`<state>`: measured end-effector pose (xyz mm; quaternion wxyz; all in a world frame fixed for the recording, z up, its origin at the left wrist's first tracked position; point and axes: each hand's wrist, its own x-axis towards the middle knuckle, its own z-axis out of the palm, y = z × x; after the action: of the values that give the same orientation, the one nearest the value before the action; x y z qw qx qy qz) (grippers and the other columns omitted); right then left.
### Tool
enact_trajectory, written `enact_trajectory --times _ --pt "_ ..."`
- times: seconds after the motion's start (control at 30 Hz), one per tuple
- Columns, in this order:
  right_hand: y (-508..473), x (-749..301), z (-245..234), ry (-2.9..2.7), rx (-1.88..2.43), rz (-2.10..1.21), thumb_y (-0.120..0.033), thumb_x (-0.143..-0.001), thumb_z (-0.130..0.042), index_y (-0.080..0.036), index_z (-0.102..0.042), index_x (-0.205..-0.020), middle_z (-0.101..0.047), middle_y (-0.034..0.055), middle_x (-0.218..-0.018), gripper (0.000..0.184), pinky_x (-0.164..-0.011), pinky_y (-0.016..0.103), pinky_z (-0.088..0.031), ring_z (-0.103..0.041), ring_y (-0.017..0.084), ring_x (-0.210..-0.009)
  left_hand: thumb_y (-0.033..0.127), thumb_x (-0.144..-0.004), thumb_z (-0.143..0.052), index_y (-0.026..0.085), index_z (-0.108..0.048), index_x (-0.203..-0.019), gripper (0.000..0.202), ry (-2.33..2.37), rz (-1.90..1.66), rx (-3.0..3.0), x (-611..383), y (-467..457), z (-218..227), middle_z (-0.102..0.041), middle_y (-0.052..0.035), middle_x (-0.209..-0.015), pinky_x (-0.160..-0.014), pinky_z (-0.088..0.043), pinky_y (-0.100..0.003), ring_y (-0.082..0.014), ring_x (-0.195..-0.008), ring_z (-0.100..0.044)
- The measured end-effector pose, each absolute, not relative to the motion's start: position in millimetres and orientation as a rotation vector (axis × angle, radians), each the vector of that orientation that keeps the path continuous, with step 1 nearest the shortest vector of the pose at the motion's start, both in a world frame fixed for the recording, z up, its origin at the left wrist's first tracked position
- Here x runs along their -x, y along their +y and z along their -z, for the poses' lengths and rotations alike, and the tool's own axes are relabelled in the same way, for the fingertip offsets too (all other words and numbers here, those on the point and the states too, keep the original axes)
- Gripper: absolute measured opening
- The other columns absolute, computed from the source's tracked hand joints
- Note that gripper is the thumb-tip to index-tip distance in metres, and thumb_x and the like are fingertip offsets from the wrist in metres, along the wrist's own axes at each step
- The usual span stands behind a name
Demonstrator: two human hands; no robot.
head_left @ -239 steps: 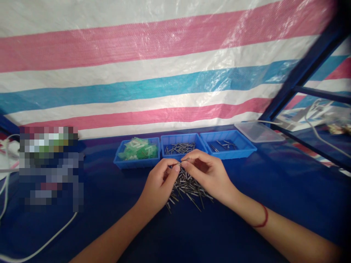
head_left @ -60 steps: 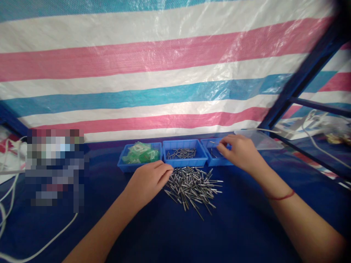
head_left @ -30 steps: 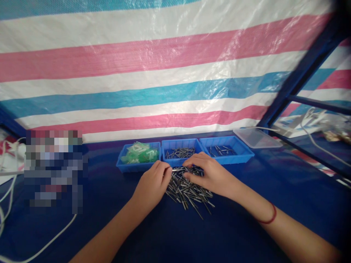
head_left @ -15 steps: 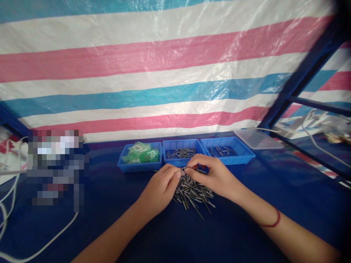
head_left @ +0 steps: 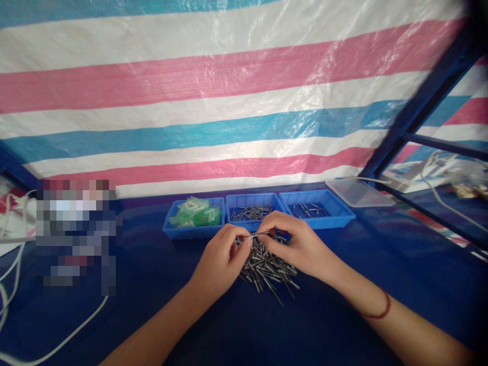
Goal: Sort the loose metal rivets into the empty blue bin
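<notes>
Between my two hands a thin metal pin (head_left: 253, 236) lies roughly level; it looks like a blind rivet. My left hand (head_left: 223, 256) pinches one end of it between thumb and forefinger. From the other side, my right hand (head_left: 297, 243) grips it in the same way, with the fingertips of both hands close together. Below them a loose pile of similar metal rivets (head_left: 269, 269) is spread on the dark blue table (head_left: 267, 335), partly hidden by the hands.
Behind the pile, three blue trays stand in a row: a left tray (head_left: 190, 234) with green-and-clear packets (head_left: 196, 213), a middle tray (head_left: 247, 197) and a right tray (head_left: 335, 221), both with metal pins. A clear plastic lid (head_left: 360, 194) lies at right. White cables (head_left: 86, 328) run at left.
My left hand's fingers have shifted slightly and opened a wider gap in the grip, so the pin between the hands shows more clearly. The right hand has barely moved.
</notes>
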<state>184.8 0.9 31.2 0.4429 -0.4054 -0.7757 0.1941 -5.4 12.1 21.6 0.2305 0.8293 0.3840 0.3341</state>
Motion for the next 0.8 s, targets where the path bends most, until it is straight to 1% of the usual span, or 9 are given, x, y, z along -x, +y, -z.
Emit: enact_trajectory --times 0.13,0.2,0.33,0.4,0.47,0.53,0.63,0.7,0.8 --pt "0.2 -182.7 -29.4 -2.018 1.006 -0.419 -0.016 -0.083 -0.056 -0.019 -0.065 -0.082 -0.062 0.0037 -0.082 0.009 -0.07 0.03 -0.047 -0.057 0.015 -0.077 0.024 -0.093 -0.046 0.019 -0.054 -0.093 0.01 1.087 -0.946 -2.326 7.2 12.1 -23.8 -0.057 -0.0015 -0.088 -0.066 -0.043 -0.024 -0.0116 -0.066 -0.053" --pt "0.6 -183.5 -29.6 -2.04 1.021 -0.35 -0.017 -0.084 -0.055 -0.019 -0.065 -0.082 -0.062 0.0048 -0.084 0.01 -0.072 0.031 -0.047 -0.058 0.017 -0.08 0.026 -0.092 -0.047 0.019 -0.053 -0.099 0.011 1.094 -0.897 -2.394 9.2 12.7 -25.2 -0.059 -0.0026 -0.093 -0.068 -0.044 -0.025 -0.0125 -0.068 -0.055" --pt "8.5 -201.1 -32.0 -1.891 1.2 0.002 -0.019 -0.085 -0.051 -0.018 -0.063 -0.082 -0.062 0.0072 -0.086 0.012 -0.079 0.036 -0.046 -0.058 0.021 -0.085 0.028 -0.093 -0.045 0.021 -0.05 -0.115 0.023 1.1 -0.731 -2.577 14.9 15.8 -29.9 -0.061 -0.0053 -0.103 -0.074 -0.047 -0.028 -0.0164 -0.078 -0.06" --pt "15.6 -217.7 -32.0 -1.802 1.359 0.184 -0.02 -0.084 -0.05 -0.018 -0.062 -0.078 -0.063 0.0081 -0.083 0.014 -0.078 0.037 -0.044 -0.058 0.022 -0.083 0.026 -0.095 -0.04 0.02 -0.051 -0.116 0.024 1.103 -0.652 -2.661 17.9 18.4 -32.6 -0.062 -0.0063 -0.105 -0.077 -0.047 -0.03 -0.0187 -0.085 -0.061" --pt "22.9 -234.9 -29.9 -1.761 1.546 0.331 -0.022 -0.083 -0.051 -0.017 -0.063 -0.075 -0.063 0.0088 -0.08 0.016 -0.073 0.037 -0.043 -0.058 0.023 -0.079 0.023 -0.096 -0.036 0.02 -0.054 -0.114 0.026 1.128 -0.562 -2.722 20.9 21.7 -34.3 -0.063 -0.0065 -0.104 -0.08 -0.048 -0.032 -0.0202 -0.09 -0.062" --pt "28.6 -248.4 -25.9 -1.731 1.728 0.469 -0.026 -0.082 -0.052 -0.017 -0.065 -0.074 -0.063 0.01 -0.081 0.018 -0.068 0.037 -0.041 -0.057 0.025 -0.078 0.022 -0.095 -0.036 0.019 -0.057 -0.111 0.026 1.174 -0.463 -2.758 23.6 25.4 -34.1 -0.063 -0.0064 -0.102 -0.08 -0.048 -0.032 -0.0207 -0.09 -0.063" --pt "32.5 -256.3 -19.2 -1.669 1.875 0.636 -0.031 -0.08 -0.053 -0.016 -0.068 -0.082 -0.063 0.0128 -0.089 0.021 -0.064 0.037 -0.039 -0.054 0.03 -0.084 0.022 -0.094 -0.04 0.019 -0.06 -0.11 0.026 1.22 -0.334 -2.789 26.0 29.9 -29.9 -0.063 -0.0064 -0.102 -0.079 -0.05 -0.032 -0.0207 -0.087 -0.064" --pt "32.3 -253.7 -16.5 -1.661 1.865 0.673 -0.033 -0.081 -0.053 -0.015 -0.068 -0.089 -0.062 0.0143 -0.095 0.025 -0.066 0.038 -0.039 -0.052 0.032 -0.088 0.022 -0.094 -0.04 0.021 -0.06 -0.112 0.027 1.22 -0.298 -2.814 25.9 31.1 -25.8 -0.062 -0.006 -0.102 -0.077 -0.05 -0.03 -0.0202 -0.086 -0.064" --pt "28.4 -241.2 -16.3 -1.737 1.773 0.613 -0.033 -0.082 -0.053 -0.015 -0.068 -0.092 -0.06 0.0145 -0.1 0.025 -0.073 0.041 -0.04 -0.05 0.031 -0.092 0.024 -0.094 -0.04 0.024 -0.061 -0.114 0.028 1.209 -0.278 -2.862 23.8 30.6 -20.8 -0.061 -0.0051 -0.103 -0.072 -0.05 -0.028 -0.0185 -0.082 -0.064"
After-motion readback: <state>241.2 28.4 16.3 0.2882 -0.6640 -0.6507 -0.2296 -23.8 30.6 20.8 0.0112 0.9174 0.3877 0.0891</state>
